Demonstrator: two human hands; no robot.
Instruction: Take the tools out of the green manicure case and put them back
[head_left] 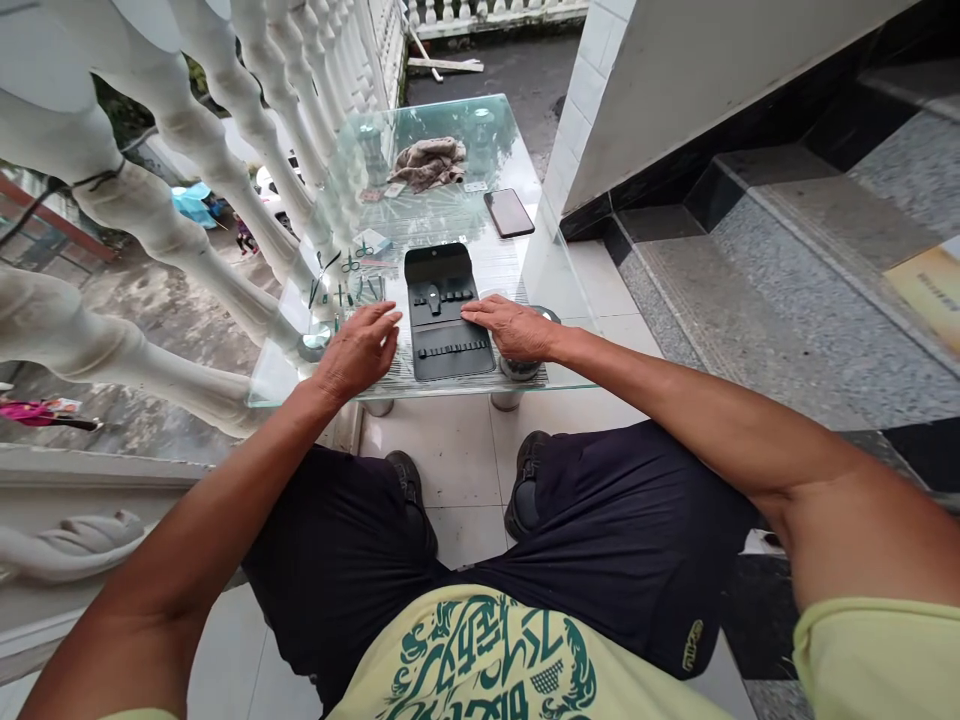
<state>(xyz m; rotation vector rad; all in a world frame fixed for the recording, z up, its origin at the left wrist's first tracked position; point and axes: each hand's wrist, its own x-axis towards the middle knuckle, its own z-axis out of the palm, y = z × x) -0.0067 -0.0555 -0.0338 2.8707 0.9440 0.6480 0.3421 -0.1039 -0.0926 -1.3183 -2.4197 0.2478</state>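
Observation:
A black tool case lies unfolded on the glass table, with rows of elastic loops across its inside. One dark piece with a round stud sits in its upper half; I cannot tell its kind. My right hand rests its stretched fingertips on the case's right edge. Left of the case, my left hand hovers close to the glass, fingers apart and holding nothing. Beyond it lie several small metal tools, among them small scissors. A dark round object is partly hidden under my right hand.
A phone and a crumpled brown cloth lie farther back on the glass table. White balusters line the left side. Stone steps rise on the right, with a yellowish printed box or booklet on them.

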